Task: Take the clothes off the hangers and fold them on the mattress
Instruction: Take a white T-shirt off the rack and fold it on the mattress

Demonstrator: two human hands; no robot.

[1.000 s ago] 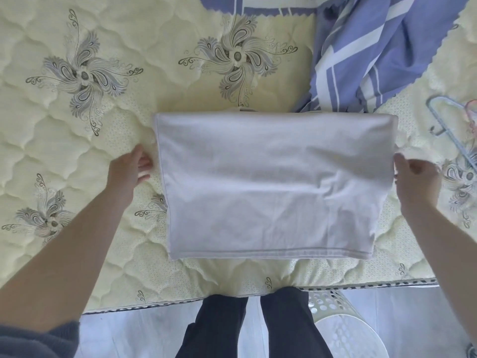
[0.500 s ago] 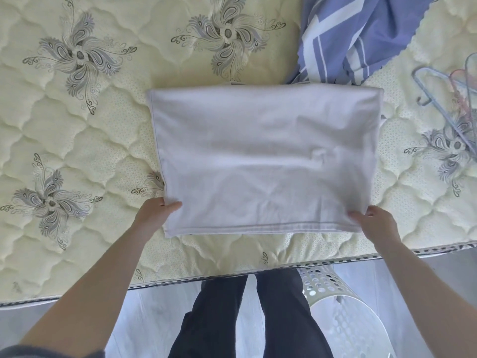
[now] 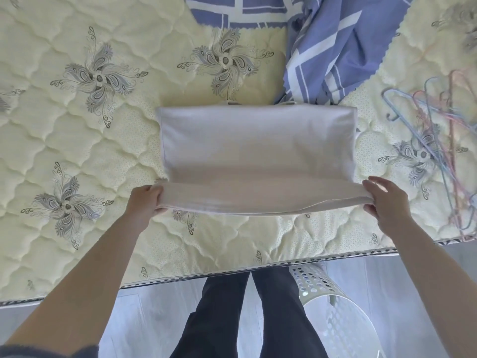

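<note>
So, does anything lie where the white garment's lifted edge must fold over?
Nothing visible. The left hand and right hand hold the white folded garment by its near edge; its far half lies bare, the blue-and-white striped cloth beyond it.

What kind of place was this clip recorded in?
Probably a home bedroom: a bare quilted mattress, a pile of clothes hangers on it, and a perforated laundry basket beside it.

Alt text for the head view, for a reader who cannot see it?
A person's left hand and right hand each pinch a near corner of a folded white garment, holding its near edge raised above a quilted mattress. A blue striped cloth lies behind it, hangers lie to the right, and a white basket stands on the floor.
</note>
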